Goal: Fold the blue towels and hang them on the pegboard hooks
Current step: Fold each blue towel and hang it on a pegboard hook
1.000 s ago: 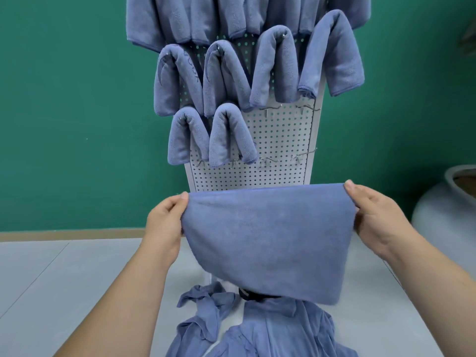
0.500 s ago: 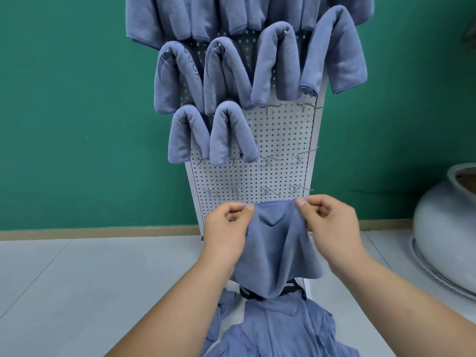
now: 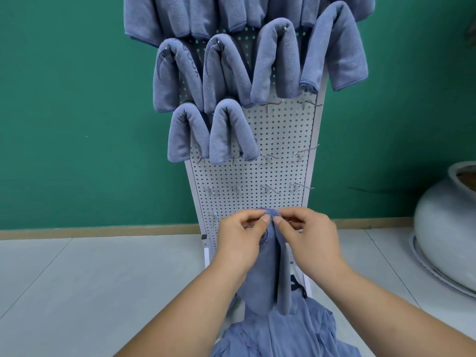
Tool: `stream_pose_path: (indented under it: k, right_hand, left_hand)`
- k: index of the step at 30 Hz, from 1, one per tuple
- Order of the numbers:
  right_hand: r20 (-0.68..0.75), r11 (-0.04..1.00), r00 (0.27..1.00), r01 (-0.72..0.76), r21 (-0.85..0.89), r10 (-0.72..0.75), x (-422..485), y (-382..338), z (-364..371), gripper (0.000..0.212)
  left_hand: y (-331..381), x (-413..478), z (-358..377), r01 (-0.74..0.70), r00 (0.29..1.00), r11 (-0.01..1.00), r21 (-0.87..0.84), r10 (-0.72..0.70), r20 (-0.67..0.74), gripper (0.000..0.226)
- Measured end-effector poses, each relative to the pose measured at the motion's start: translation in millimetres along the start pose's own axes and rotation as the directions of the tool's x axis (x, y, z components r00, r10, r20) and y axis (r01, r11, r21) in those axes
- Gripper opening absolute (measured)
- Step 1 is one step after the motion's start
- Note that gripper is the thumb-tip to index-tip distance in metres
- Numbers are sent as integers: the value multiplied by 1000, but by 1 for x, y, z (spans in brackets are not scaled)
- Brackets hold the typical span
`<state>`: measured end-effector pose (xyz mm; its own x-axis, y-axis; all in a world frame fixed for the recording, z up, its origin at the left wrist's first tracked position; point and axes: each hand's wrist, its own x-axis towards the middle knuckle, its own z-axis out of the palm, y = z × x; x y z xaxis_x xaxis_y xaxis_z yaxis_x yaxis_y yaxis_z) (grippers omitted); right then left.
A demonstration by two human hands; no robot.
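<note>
A second earlier you held the towel spread wide between your hands. By this moment you had brought them together: your left hand (image 3: 242, 237) and right hand (image 3: 310, 237) pinched its top edge side by side, thumbs and forefingers closed on the cloth. The towel (image 3: 268, 276) hung doubled in a narrow strip before the foot of the pegboard (image 3: 257, 176). That fold looked finished to me, so lifting it to a hook seemed the step ahead. Around you, from the left, was the green wall (image 3: 77, 99), then the hung towels (image 3: 229, 73) filling the upper rows and the left half of the next. Free hooks (image 3: 269, 106) sat to their right and below. A pile (image 3: 280, 336) of loose towels waited under your arms, and a pale pot (image 3: 443, 228) stood well apart at right. Nothing barred the free hooks, though one hung towel drooped just beside the nearest.
</note>
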<state>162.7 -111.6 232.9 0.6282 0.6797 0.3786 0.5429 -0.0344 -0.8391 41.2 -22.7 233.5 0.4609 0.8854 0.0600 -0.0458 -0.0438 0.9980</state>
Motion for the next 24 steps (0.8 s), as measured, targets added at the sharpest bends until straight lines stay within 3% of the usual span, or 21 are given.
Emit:
stream_pose_path:
  k: [6, 10, 15, 17, 19, 21, 24]
  right_hand:
    - [-27, 996, 999, 34, -83, -36, -7, 0, 3, 11]
    - [-17, 993, 999, 35, -111, -37, -8, 0, 4, 15]
    - [3, 990, 1000, 21, -142, -21, -1, 4, -5, 15]
    - [10, 989, 1000, 21, -145, -19, 3, 3, -10, 10]
    - [3, 990, 1000, 12, -142, -12, 6, 3, -15, 12]
    - [2, 991, 1000, 6, -132, -5, 9, 4, -21, 13]
    - [1, 994, 1000, 7, -108, -7, 15, 6, -30, 15]
  left_hand:
    - [4, -3, -1, 37, 999, 999, -27, -37, 17, 4]
    - [11, -6, 0, 76, 996, 996, -39, -74, 59, 12]
    - [18, -2, -9, 96, 972, 994, 42, -103, 211, 17]
    - [15, 3, -18, 29, 972, 986, 162, -66, 227, 15]
    - [3, 14, -30, -126, 980, 859, 495, 30, 198, 20]
    - [-6, 21, -42, -215, 972, 615, 759, 58, 229, 21]
    - [-12, 24, -51, -238, 964, 456, 858, 3, 266, 15]
